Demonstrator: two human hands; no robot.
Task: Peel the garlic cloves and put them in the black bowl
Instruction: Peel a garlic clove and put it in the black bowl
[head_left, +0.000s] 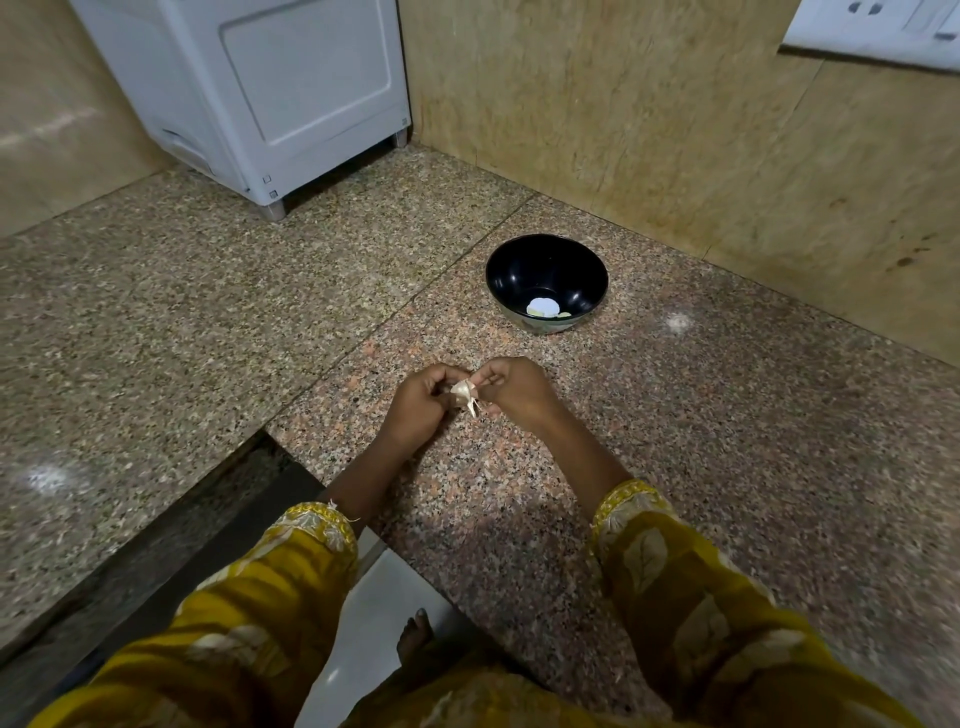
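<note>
- Two hands on one garlic clove (464, 391), is that how you read it?
- Yes. The left hand (421, 402) and the right hand (517, 387) meet just above the counter (675, 441). The fingers (439, 375) of both are curled in and pinch the clove between them. Pale, crumpled skin (472, 408) sticks out of the gap. I cannot tell how much of the clove is bare, because the fingers hide most of it.
- And the black bowl (519, 275)?
- It stands on the counter beyond the hands, well apart from them and nearer the wall (675, 156). A few peeled cloves (542, 306) lie pale at its bottom, so I judge the job begun. No other unpeeled ones are in sight.
- How will the clove handle?
- It should be light, small and firm inside. The skin looks thin, dry and brittle, so it will likely tear off in flakes rather than whole, and bits may cling to the fingers. Once bare, the clove will probably be smooth and slightly tacky, and easy to let slip.
- Where would you take hold?
- I would hold the body between thumb and forefinger of one hand. The other hand would catch the loose edge of skin at one end with a nail and pull along the length. Squeeze gently, since too hard a pinch bruises it.
- What could go wrong?
- Dropping it on the way to the bowl, or carrying flakes in with it
</note>
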